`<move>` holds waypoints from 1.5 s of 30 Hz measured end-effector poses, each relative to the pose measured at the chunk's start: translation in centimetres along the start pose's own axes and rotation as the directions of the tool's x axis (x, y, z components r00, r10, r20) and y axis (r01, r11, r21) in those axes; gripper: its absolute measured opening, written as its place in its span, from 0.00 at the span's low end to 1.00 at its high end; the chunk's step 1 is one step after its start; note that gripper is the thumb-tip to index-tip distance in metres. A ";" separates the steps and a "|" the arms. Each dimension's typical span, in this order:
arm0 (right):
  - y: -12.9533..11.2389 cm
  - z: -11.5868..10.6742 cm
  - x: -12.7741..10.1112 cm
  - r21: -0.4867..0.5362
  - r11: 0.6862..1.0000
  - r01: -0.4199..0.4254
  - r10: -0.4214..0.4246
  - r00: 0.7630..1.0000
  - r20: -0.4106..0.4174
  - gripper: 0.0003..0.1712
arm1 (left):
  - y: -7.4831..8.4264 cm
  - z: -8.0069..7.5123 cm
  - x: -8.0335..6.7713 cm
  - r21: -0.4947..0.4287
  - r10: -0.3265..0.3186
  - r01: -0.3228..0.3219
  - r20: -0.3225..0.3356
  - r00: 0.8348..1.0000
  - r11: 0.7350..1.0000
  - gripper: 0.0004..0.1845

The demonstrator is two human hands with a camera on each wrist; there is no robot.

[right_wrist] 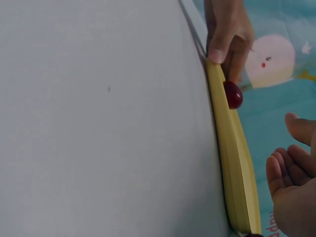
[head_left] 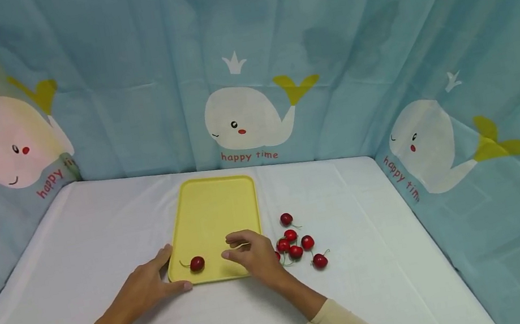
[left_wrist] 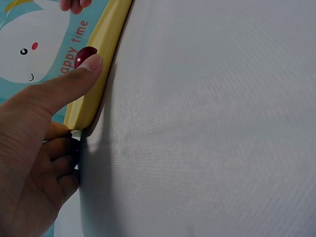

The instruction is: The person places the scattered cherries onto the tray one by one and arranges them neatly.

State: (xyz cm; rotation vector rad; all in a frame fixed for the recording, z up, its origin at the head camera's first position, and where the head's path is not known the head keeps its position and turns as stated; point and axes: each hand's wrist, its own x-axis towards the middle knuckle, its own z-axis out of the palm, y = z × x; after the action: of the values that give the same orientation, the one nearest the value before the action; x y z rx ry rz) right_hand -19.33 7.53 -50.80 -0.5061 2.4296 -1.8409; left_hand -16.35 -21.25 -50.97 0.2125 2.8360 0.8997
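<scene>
The table (head_left: 390, 289) stretches beneath both hands' fingers; its white cloth has slight creases, so a hard push could slide whatever sits on it or set loose fruit rolling.

The tray (head_left: 216, 209) lies between the two hands, mostly beyond their fingers. The left hand (head_left: 144, 287) grips its near left corner, thumb on the near edge and fingers along the side. If those fingers lift or shove, the tray might tilt or swivel, and its low rim may not stop something round.

The right hand (head_left: 255, 254) hangs over the tray's near right part, fingers loosely bent, thumb parted from them, holding nothing. Should it swing outward too low, the wrist could catch the rim or scatter the cherries (head_left: 296, 252), which lie on the table just to the right of those fingers. One is partly hidden behind that hand, so it is the likeliest to be bumped or missed.

A single cherry (head_left: 197, 263) rests on the tray between both sets of fingers, near the left thumb; a jolt from that grip could roll it.

Smallest are the stems (head_left: 325, 252): where they cross right of the fingers, pulling one could drag a neighbour.
</scene>
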 end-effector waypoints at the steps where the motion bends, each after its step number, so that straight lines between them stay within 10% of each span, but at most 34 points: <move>1: 0.1 -0.3 -0.1 -0.001 1.000 -0.002 0.002 1.000 -0.003 0.24 | 0.0 0.0 0.0 0.001 -0.002 0.002 0.004 1.000 1.000 0.69; 45: 1.9 -12.5 -4.9 -0.080 0.984 -0.161 0.133 0.951 -0.280 0.22 | -0.1 0.0 -0.2 -0.005 0.014 -0.014 -0.005 1.000 1.000 0.69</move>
State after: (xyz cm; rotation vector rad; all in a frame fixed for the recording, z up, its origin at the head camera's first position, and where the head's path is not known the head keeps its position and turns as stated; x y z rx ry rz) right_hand -18.08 20.96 -49.71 -0.0712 2.6612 -1.8396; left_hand -16.21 -21.40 -50.98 0.2297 2.8399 0.9115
